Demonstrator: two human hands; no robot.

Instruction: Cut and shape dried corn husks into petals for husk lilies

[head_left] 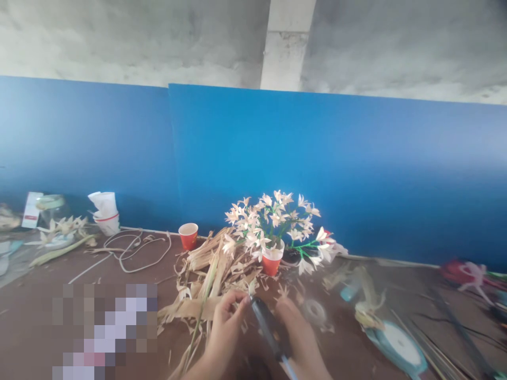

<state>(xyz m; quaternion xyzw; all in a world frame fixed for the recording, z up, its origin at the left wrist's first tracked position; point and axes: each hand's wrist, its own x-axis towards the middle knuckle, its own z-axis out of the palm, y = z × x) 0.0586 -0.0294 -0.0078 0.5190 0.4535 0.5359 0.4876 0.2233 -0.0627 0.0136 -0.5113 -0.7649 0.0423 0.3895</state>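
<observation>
**Hands on a dark tool amid dried leaves**

Blue panels line the wall behind a brown counter [31, 327], with bare grey concrete above them. Near the bottom edge, the left hand [224, 330] and the right hand [297, 332] meet around a dark-handled tool [269, 330] that lies slantwise between them. The left hand's grip is curled, with its fingertips on the upper end of the handle. The right hand lies under and beside the lower part of the tool; motion blur hides how tightly its grip closes. A pale, thin end of the tool sticks out toward the bottom of the frame.

Just beyond the hands lies a pile of dried leaves [209, 269], with loose strips trailing toward the left hand. Behind the pile, an orange cup [271, 262] holds a bunch of cream paper-like flowers [269, 216] on green stems. A second orange cup [188, 235] stands farther left near the wall. A pale cord [137, 253] loops across the counter to the left, and a stack of white cups [106, 216] stands beyond it. On the right lies a roll of pale ribbon [398, 345], blurred. A pixelated patch covers part of the counter on the lower left.
</observation>
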